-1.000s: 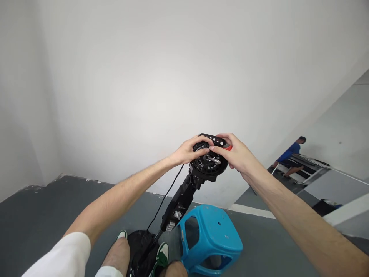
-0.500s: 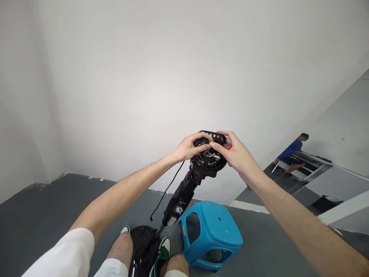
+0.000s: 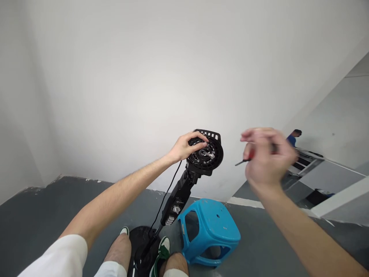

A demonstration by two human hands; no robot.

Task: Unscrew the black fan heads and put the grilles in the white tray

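Left hand (image 3: 185, 147) on fan head (image 3: 204, 163), grip unclear; right hand (image 3: 267, 156), well apart, around screwdriver (image 3: 250, 155).

Gap open between fan head (image 3: 215, 151) and right hand (image 3: 268, 157), screwdriver (image 3: 247, 159) poking in. Left hand (image 3: 184, 148) blocks head's left; wall (image 3: 161, 77) behind, stool (image 3: 220, 223) below.

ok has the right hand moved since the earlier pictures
Yes, to the right: the right hand was at the black fan, above the blue stool, and is now off the fan and past the stool's right edge.
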